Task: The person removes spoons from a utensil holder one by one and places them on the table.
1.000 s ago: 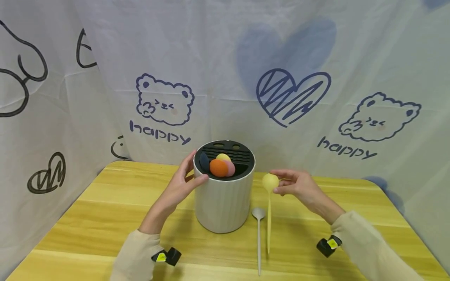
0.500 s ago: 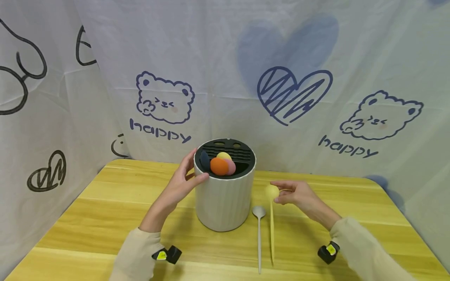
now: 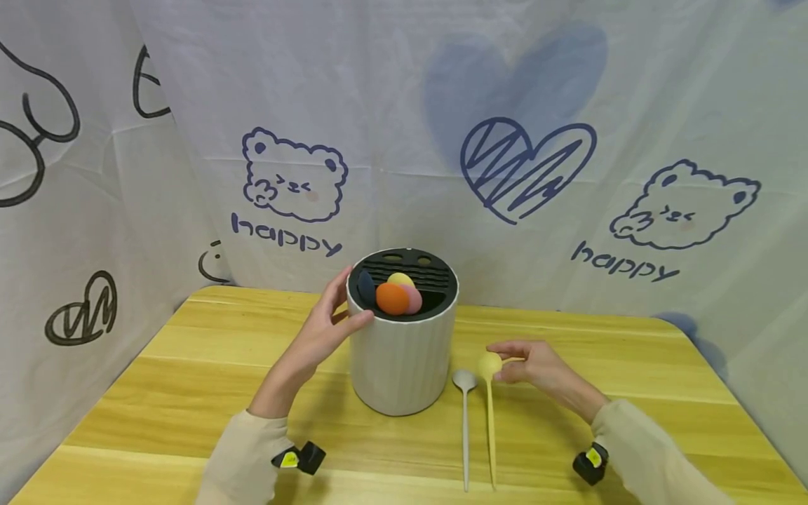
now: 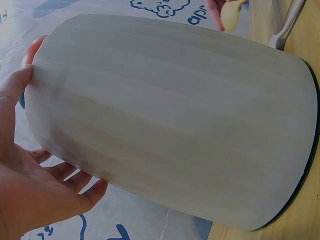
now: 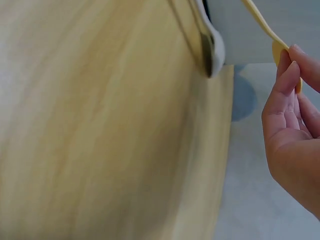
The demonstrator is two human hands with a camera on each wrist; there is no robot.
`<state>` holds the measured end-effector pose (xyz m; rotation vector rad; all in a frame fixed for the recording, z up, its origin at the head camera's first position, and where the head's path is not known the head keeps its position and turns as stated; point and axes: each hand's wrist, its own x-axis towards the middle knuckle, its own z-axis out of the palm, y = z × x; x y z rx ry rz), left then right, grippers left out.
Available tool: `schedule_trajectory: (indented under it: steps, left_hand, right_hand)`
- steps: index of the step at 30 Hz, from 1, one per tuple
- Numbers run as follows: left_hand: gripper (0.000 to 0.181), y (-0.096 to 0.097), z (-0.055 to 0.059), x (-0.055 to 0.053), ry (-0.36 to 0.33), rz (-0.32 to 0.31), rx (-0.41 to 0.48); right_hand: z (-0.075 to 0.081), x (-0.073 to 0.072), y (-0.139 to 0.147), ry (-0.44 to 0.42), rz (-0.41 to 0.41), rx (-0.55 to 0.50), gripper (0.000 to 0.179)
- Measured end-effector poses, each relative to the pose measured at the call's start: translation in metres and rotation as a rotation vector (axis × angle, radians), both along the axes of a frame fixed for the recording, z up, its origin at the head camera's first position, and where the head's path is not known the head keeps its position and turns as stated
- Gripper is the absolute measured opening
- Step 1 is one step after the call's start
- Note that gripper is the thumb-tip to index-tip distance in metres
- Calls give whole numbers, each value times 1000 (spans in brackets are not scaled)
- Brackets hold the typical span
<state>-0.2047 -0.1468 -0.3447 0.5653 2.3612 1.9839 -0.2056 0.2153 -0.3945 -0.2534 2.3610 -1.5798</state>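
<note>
A white ribbed utensil holder (image 3: 402,365) with a black slotted top stands in the middle of the table. Orange (image 3: 393,299), pink, yellow and dark blue rounded heads poke out of its top. My left hand (image 3: 323,330) holds it by the upper left side, thumb at the front rim, fingers along the wall. My right hand (image 3: 539,368) pinches a yellow spoon (image 3: 490,414) by its bowl, the handle pointing toward me. In the right wrist view, thumb and fingertips meet on the spoon (image 5: 278,50). A grey spoon (image 3: 465,428) lies between the holder and the yellow spoon.
The wooden table (image 3: 189,393) reaches back to a white cloth (image 3: 404,105) printed with bears and hearts. Another cloth side hangs at the left. Black cameras (image 3: 309,457) sit on both wrists.
My right hand has lowered the yellow spoon toward the table and nearer to me, beside the grey spoon. The left hand stays on the utensil holder.
</note>
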Motion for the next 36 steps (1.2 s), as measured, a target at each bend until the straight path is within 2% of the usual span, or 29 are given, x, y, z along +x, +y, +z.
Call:
schedule_trajectory:
  steps: [12, 19, 27, 32, 36]
  left_hand:
    - [78, -1, -1, 0, 0, -4, 5]
    - [79, -1, 0, 0, 2, -2, -2]
    - [79, -1, 0, 0, 0, -1, -5]
    - [79, 0, 0, -1, 2, -7, 0]
    - [79, 0, -1, -1, -1, -4, -5]
  right_hand:
    - [-15, -3, 5, -47, -10, 28, 52]
    - [-21, -6, 7, -58, 23, 7, 52]
    - [-27, -12, 10, -73, 103, -38, 53]
    - [-30, -14, 11, -50, 114, -6, 53]
    - [-32, -16, 12, -69, 106, 1, 53]
